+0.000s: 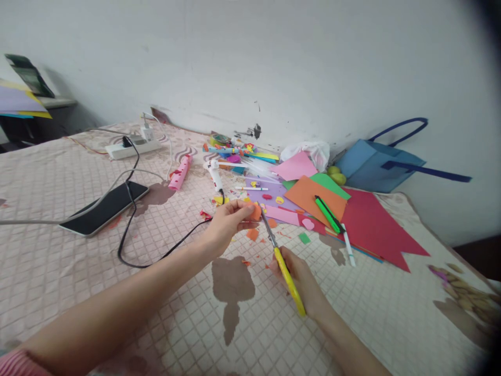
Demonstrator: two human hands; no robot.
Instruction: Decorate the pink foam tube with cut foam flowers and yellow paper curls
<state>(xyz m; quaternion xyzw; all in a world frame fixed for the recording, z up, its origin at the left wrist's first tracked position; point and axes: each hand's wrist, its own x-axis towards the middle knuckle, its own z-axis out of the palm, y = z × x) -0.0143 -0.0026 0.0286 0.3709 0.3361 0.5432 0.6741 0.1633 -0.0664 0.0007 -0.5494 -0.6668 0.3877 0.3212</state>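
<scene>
We are gripping yellow-handled scissors in our right hand, and our left hand is pinching a small orange paper piece between thumb and fingers. The scissors are pointing away from us and slightly left, their long axis running aslant from the handles at lower right to the blade tips, which are reaching the paper's right edge; whether they are biting into it, we cannot tell. Both things are hovering over the middle of the table, where a pale, lattice-patterned cloth is spreading beneath us. Orange scraps and a green square are lying nearby, a white glue gun is resting beyond, and red paper is stretching rightward. A blue bag is sitting near the scuffed white wall, while a power strip and a dark tablet are occupying the left.
</scene>
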